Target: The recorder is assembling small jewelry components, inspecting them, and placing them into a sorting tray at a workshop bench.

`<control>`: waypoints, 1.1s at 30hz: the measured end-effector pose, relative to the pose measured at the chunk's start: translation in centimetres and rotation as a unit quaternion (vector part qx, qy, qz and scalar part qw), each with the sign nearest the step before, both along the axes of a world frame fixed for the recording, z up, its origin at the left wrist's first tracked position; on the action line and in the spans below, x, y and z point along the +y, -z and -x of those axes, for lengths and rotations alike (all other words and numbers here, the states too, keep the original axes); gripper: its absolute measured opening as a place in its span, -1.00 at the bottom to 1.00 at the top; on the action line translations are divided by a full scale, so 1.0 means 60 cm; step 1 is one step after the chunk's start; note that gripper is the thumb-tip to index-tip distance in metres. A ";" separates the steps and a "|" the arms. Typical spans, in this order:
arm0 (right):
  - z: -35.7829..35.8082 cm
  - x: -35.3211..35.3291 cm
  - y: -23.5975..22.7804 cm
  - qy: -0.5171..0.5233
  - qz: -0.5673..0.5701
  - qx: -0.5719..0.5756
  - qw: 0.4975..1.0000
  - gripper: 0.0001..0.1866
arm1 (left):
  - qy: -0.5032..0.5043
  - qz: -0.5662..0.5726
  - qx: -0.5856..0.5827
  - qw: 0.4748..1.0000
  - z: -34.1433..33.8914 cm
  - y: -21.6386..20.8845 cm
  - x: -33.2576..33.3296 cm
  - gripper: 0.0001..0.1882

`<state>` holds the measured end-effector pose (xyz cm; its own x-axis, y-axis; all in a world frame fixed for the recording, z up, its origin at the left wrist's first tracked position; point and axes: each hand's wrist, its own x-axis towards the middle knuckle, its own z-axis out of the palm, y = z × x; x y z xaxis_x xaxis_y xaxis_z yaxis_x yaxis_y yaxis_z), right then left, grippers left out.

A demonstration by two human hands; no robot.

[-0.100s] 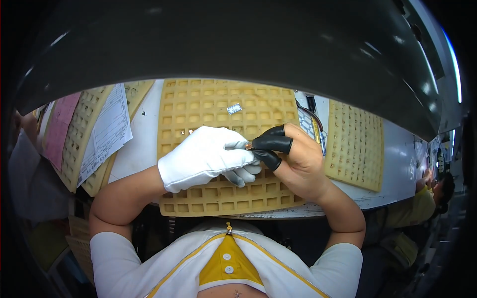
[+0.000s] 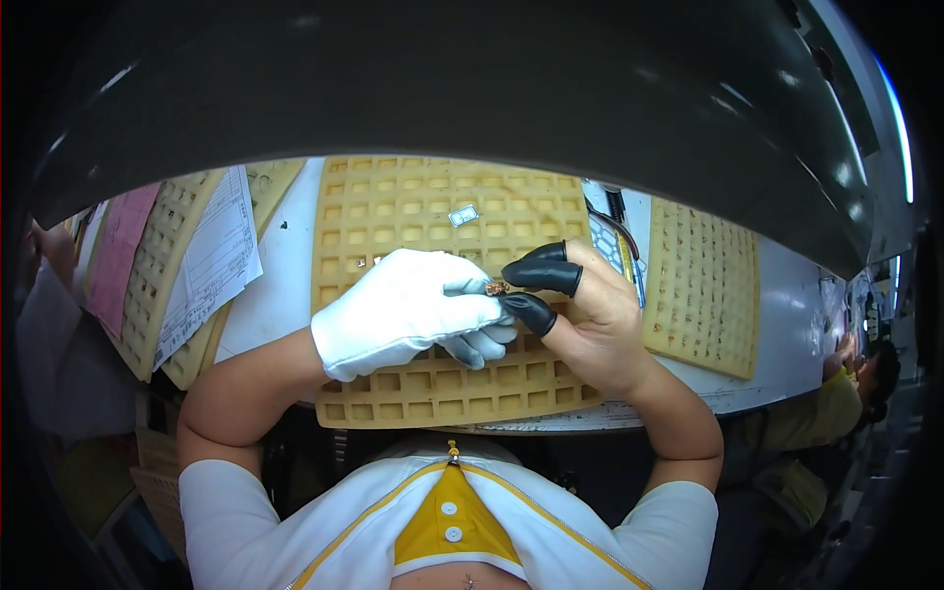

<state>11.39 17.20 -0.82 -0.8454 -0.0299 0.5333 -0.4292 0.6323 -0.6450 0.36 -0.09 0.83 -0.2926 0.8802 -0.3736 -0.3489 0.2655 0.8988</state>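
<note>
My left hand (image 2: 408, 313), in a white glove, pinches a small copper-coloured metal piece (image 2: 497, 289) between thumb and forefinger. The piece is too small to make out its exact kind. My right hand (image 2: 580, 305) wears black finger cots on the thumb and fingers. Its thumb and forefinger tips stand slightly apart, right beside the piece; whether the thumb touches it I cannot tell. Both hands are over a yellowish tray (image 2: 379, 382) of square pockets. A few tiny shiny pieces (image 2: 362, 263) lie in the tray beyond my left glove.
A small white label (image 2: 463, 215) lies on the tray. To the right are pens and a cable (image 2: 624, 236), then another pocketed tray (image 2: 700, 285) with small pieces. Printed sheets (image 2: 208, 265) and a pink sheet (image 2: 120, 256) rest on trays at left. A dark hood (image 2: 452, 79) overhangs the table.
My right thumb and forefinger have parted a little, so more of the copper-coloured piece shows. My left hand has stayed almost still.
</note>
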 end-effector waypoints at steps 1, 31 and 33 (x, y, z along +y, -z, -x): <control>0.000 -0.001 -0.002 0.008 0.008 -0.005 1.000 -0.69 | 0.000 0.000 0.002 1.000 0.001 0.000 -0.001 -0.77; 0.001 0.002 0.001 -0.002 -0.052 0.025 0.998 -0.88 | 0.015 0.017 0.052 0.998 0.002 -0.005 -0.005 -0.76; 0.003 -0.002 0.000 -0.005 -0.063 0.049 0.997 -0.89 | 0.050 0.007 0.105 0.993 0.005 0.001 -0.004 -0.72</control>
